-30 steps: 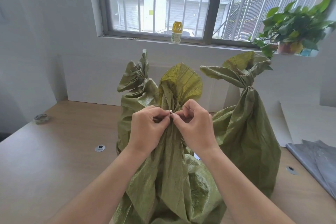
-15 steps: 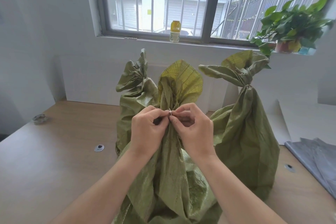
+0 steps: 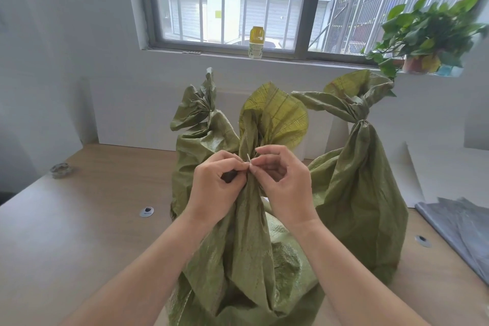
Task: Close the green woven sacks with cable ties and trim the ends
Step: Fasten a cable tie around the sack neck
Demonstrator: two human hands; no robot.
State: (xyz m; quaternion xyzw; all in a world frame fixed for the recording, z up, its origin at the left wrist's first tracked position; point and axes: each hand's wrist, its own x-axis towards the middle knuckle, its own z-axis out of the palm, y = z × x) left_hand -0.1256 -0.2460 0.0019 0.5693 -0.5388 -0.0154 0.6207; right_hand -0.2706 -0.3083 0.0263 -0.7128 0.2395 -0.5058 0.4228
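Three sacks are standing mid-desk (image 3: 79,233), toward its far edge. The front sack (image 3: 251,246) is sitting nearest the person, between and just ahead of the left sack (image 3: 201,140) and the right sack (image 3: 362,193).

Both hands are working at the front sack's neck. The left hand (image 3: 214,190) is curling its fingers, with thumb and forefinger pinching the tie (image 3: 248,160) against the gathered cloth. The right hand (image 3: 285,188) is meeting it fingertip to fingertip, also pinching the tie, its other fingers bending loosely. Only a short pale tip of the tie is showing between the fingertips, so whether it is already running through its head cannot be told. A dark patch is showing inside the left hand's curl; shadow or tool is unclear.

Progress, as a judgement: the left and right sacks are holding cinched necks, with mouths flaring above and no long tail sticking out. They are looking closed and probably trimmed, though their ties are too small to confirm. The front sack is the one being closed, its mouth fanning open above the hands. What is remaining is pulling this tie tight, then cutting its end.
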